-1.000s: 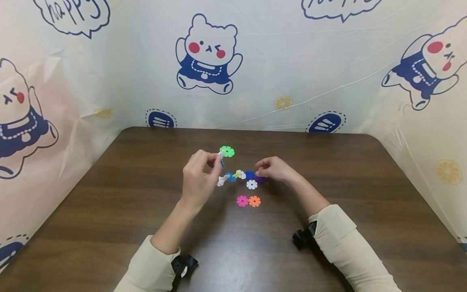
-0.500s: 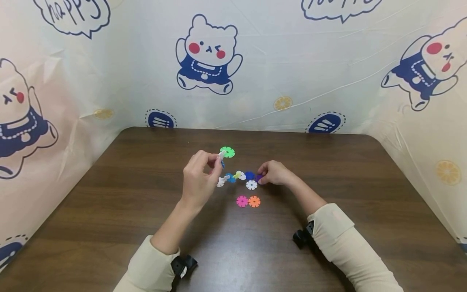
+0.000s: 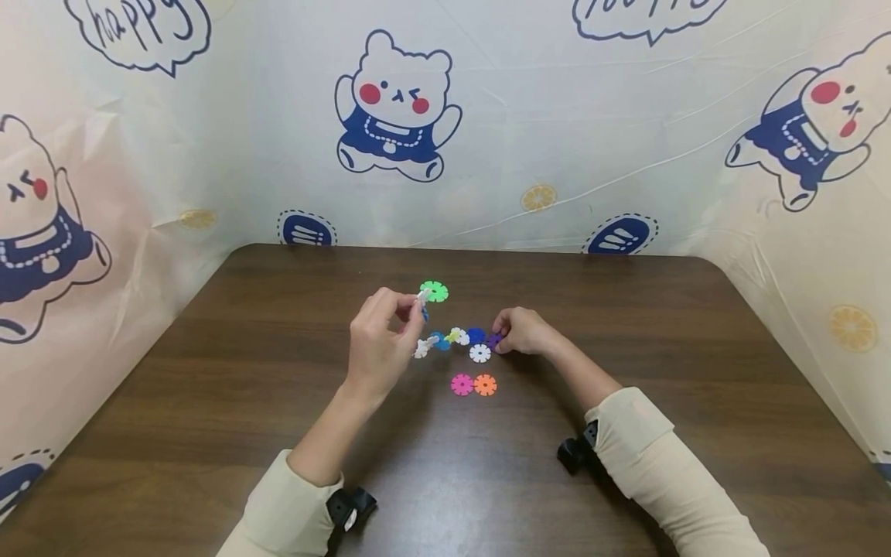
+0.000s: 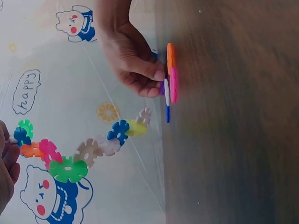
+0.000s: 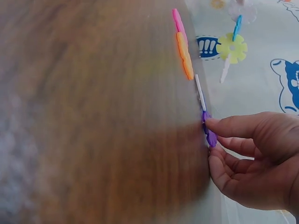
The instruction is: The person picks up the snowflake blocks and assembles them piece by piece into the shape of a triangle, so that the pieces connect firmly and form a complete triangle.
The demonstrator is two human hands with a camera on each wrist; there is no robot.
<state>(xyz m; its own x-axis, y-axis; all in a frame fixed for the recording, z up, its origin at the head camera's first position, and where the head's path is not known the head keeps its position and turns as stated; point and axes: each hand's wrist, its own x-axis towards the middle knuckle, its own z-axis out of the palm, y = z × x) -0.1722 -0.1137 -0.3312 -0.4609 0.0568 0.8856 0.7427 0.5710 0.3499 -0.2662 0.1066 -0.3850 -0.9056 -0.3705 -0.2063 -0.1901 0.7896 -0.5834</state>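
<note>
Near the table's middle, my left hand pinches one end of a chain of interlocked snowflake discs. The chain sags in mid-air in the left wrist view, with green, pink, white, blue and yellow pieces. A green disc shows just past the left fingertips. My right hand pinches a purple snowflake disc between thumb and fingers, low at the tabletop. Close by it are a dark blue disc and a white disc. The left fingers hide the held piece.
On the wooden table, a pink disc and an orange disc lie side by side, nearer than the hands. A printed curtain with cartoon bears stands behind the table and along both sides.
My right hand has shifted slightly right and down, and its thumb and fingers have come together on the purple disc. The left hand stays in place with the chain.
</note>
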